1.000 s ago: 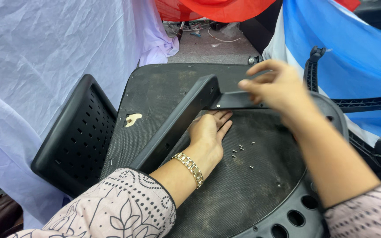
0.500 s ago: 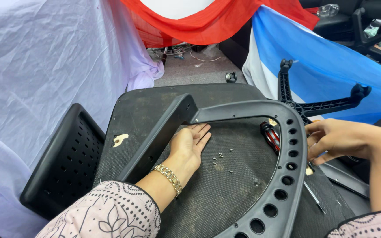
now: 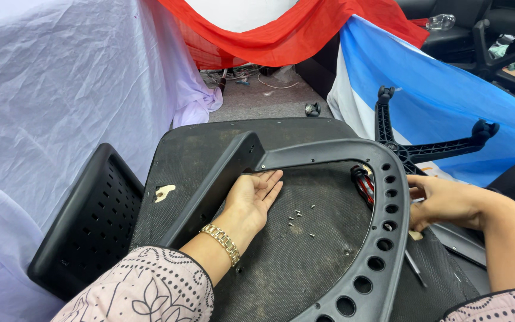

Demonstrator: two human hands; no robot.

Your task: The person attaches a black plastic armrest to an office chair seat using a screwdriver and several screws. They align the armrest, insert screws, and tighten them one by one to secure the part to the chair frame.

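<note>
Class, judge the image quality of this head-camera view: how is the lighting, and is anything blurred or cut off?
Head view: even, soft light, no harsh glare; left hand and small screws sharp; right hand slightly soft, its fingers partly hidden behind the curved black armrest frame; both sleeves cropped by the bottom edge.

The armrest frame (image 3: 382,197) is matt black moulded plastic. The seat underside (image 3: 305,262) is rough, dusty black fabric. The small screws (image 3: 298,213) gleam metallic, as does the glossy gold bracelet (image 3: 224,242).

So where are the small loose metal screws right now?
The small metal screws lie on the upturned black seat base, just right of the left hand, inside the curved black armrest frame.
</note>
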